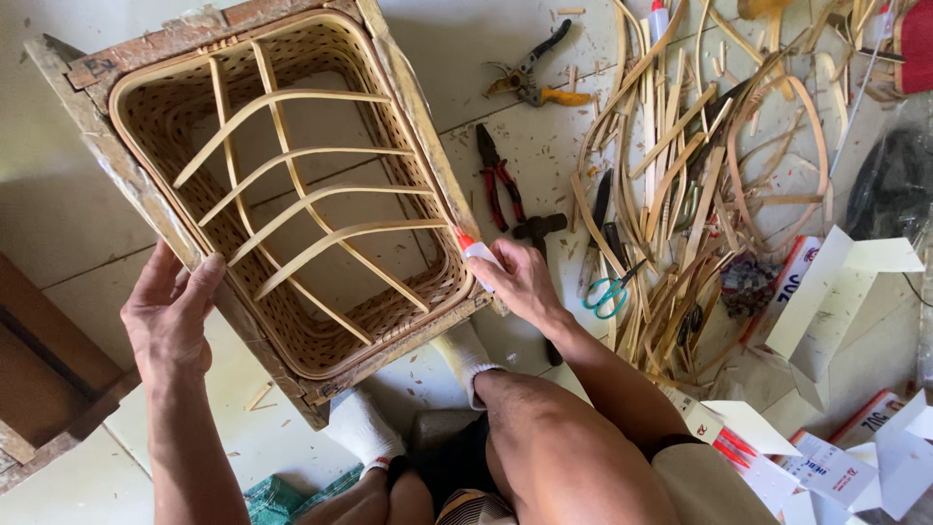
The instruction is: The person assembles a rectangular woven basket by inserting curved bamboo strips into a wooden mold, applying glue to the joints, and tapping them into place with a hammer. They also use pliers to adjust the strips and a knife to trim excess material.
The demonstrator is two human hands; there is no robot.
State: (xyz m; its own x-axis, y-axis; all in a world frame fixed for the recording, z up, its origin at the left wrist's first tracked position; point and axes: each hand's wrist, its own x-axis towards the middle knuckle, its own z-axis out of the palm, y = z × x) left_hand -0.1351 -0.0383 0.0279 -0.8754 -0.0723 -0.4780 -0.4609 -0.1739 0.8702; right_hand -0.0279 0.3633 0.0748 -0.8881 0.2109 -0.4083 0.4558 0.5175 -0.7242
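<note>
A woven rattan basket (pixel 389 316) sits inside a worn wooden frame (pixel 131 180) on the tiled floor, with curved cane ribs (pixel 321 194) crossing its open bottom. My left hand (pixel 170 311) rests flat on the frame's near-left side, fingers together, steadying it. My right hand (pixel 520 277) grips a small white glue bottle (pixel 476 251) with a red tip, its nozzle touching the basket's right rim where a rib ends.
Red-handled pliers (pixel 498 180), a yellow-handled pruner (pixel 535 78), a hammer (pixel 539 228) and teal scissors (pixel 607 292) lie right of the basket. A heap of cane strips (pixel 680 165) spreads further right. White cartons (pixel 826 301) sit at right. My socked feet (pixel 360 428) are below.
</note>
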